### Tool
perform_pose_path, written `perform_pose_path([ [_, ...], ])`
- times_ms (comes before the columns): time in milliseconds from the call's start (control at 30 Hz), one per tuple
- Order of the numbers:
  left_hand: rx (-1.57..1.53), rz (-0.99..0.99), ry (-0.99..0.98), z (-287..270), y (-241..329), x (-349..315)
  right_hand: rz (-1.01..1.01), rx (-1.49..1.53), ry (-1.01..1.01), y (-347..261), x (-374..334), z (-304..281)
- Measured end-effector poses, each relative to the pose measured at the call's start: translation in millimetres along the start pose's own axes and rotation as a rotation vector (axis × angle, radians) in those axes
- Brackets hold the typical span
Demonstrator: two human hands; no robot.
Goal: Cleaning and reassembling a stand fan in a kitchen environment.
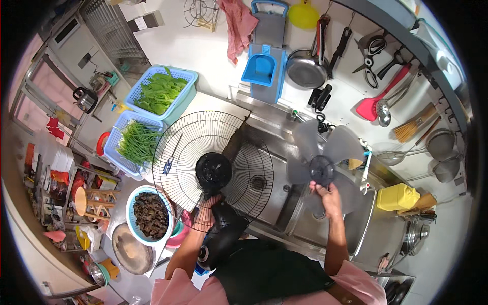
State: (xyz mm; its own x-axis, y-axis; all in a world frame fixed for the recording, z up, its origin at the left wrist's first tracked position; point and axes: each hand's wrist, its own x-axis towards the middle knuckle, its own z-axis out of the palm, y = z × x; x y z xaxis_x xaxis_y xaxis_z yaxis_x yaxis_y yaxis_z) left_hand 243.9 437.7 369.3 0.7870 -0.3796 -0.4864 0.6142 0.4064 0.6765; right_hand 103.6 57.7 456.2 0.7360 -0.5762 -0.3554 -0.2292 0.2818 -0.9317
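My left hand (205, 216) is closed around the neck of a black electric fan, just below its motor housing (213, 171). The fan's round wire rear grille (178, 124) spreads over the counter edge and part of the sink, and the hand shows partly through its wires. Over the right side of the sink, my right hand (329, 198) pinches the hub of a grey translucent fan blade (341, 147), which is apart from the motor. A screwdriver with a blue handle (168, 165) lies on the counter, visible through the grille.
Left of the grille stand baskets of leafy greens (160, 94) and thin green stalks (136, 142), a bowl of dark fungus (150, 216) and a round chopping board (133, 249). A yellow jug (398, 197) sits right of the steel sink (277, 201). Pans and utensils hang on the wall.
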Motion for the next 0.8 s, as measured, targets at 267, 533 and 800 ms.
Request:
perform_pose_path([
  [267, 0.697, 0.521, -0.093, 0.7, -23.4, 18.4, -0.115, -0.078, -0.431, -80.1, -7.0, 9.6],
  [533, 1.316, 0.818, 0.001, 37.8, -4.3, 9.6, -0.136, 0.127, -0.255, -35.3, 5.0, 28.6],
  [800, 1.369, 1.182, -0.118, 38.4, -18.7, 26.1, 0.285, 0.929, -1.267, 8.8, 25.7, 80.2],
])
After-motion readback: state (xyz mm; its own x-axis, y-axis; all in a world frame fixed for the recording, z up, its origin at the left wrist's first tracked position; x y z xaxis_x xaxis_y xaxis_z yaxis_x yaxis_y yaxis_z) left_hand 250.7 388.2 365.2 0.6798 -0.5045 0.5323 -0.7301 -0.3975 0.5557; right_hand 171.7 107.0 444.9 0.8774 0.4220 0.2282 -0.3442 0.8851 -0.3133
